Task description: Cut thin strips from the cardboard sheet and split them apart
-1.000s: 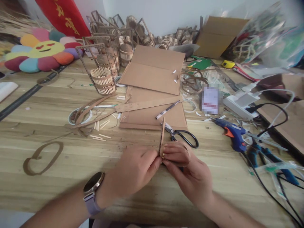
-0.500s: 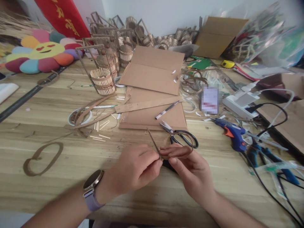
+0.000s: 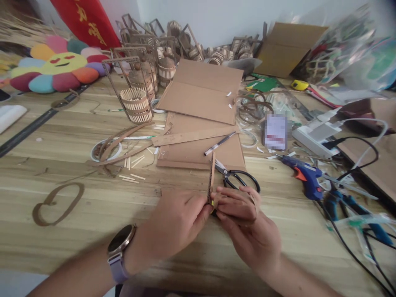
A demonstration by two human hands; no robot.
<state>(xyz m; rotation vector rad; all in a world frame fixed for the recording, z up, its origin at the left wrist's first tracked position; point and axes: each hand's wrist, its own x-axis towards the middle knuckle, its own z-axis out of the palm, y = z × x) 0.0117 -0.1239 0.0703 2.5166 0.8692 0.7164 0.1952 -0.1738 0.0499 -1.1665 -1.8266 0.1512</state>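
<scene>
Corrugated strip (image 3: 211,175): swung from its leftward lean in the earlier frame to nearly upright, its lower end caught at the fingertips of both hands.
Wooden surface (image 3: 93,229): covered with craft materials, tools and cables.
Cardboard sheets (image 3: 199,88): overlapped beyond the hands, the nearer one crossed by a flat cardboard strip (image 3: 192,136).
Left hand (image 3: 181,216): clamped on the corrugated strip's lower end.
Right hand (image 3: 255,233): clamped on a curled brown band (image 3: 253,204), partly hidden by the fingers, beside the corrugated strip.
Slatted bucket (image 3: 136,105): stood upright left of the sheets, topped by a tall square handle.
Glue gun (image 3: 305,175): laid at right, near a white power strip (image 3: 317,134).
Black-handled scissors (image 3: 239,175): rested just beyond the right hand.
Pen (image 3: 219,143): set on the nearer sheet.
Pale sticks (image 3: 133,161): scattered at left.
</scene>
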